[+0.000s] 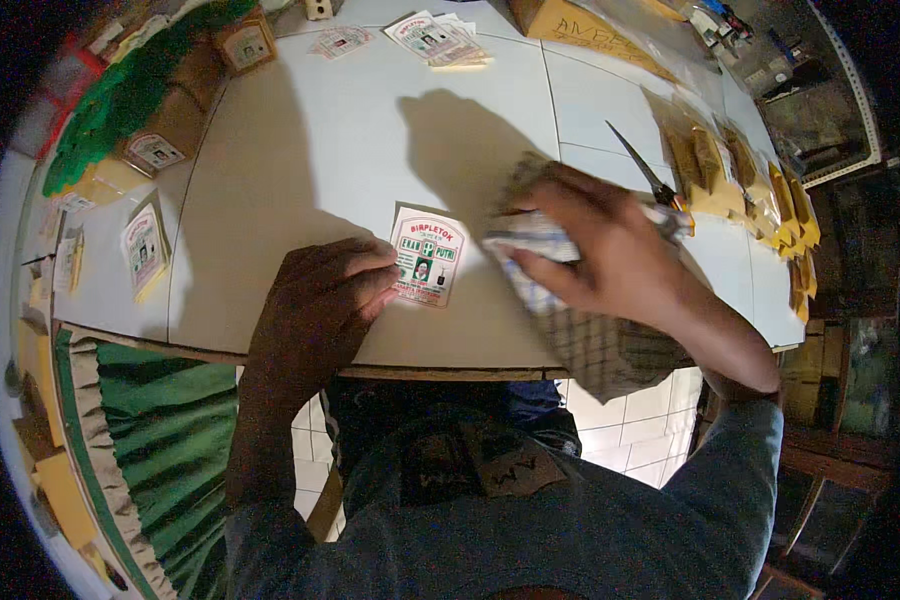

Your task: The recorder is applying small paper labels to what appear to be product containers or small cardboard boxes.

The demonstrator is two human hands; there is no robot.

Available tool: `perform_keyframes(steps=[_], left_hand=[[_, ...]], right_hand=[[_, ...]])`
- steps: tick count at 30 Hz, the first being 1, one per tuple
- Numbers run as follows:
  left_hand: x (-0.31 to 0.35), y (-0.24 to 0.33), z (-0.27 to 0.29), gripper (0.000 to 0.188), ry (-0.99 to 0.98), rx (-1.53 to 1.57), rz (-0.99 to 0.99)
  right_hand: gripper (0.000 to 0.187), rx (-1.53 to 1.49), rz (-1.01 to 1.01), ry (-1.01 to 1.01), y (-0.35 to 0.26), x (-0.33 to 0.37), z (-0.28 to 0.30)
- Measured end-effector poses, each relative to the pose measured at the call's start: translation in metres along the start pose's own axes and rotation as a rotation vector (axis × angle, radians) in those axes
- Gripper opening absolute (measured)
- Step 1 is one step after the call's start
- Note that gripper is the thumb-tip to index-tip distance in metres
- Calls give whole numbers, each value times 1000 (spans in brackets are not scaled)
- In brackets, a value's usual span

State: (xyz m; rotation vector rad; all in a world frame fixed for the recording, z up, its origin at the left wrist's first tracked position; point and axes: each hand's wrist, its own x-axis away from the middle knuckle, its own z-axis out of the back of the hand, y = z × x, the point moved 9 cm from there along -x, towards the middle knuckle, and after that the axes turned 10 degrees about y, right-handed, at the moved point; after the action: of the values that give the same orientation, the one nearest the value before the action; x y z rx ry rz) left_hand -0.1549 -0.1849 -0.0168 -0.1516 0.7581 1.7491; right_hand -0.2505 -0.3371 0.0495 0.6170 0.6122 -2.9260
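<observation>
A small printed label (443, 240) with an arched design in red and green and a tiny portrait lies flat on the white table (360, 120). My left hand (335, 285) has its fingertips pinched together at the label's left edge. To the right of the label, my right hand (605, 240) grips a crumpled checked cloth (610, 345). Part of the cloth rests on the tabletop, and its lower end hangs over the front edge. Just beyond the right hand lie scissors (645, 165), dark blades pointing away, their handle partly behind the cloth.
Several yellowish packets (730, 175) line the table's right side. Similar labels lie in a loose pile (436, 40) at the back and in a stack (146, 250) at the left. A brown packet (245, 45) and green material (120, 110) occupy the far left. A cardboard piece (595, 35) sits at the back.
</observation>
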Motion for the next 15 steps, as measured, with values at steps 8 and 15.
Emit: perform_keyframes(steps=[8, 15], left_hand=[[-3, 8, 11, 17, 18, 35, 12], [2, 3, 14, 18, 61, 105, 63]], right_hand=[[37, 77, 150, -90, 1, -36, -86], [41, 224, -27, -145, 31, -23, -67]])
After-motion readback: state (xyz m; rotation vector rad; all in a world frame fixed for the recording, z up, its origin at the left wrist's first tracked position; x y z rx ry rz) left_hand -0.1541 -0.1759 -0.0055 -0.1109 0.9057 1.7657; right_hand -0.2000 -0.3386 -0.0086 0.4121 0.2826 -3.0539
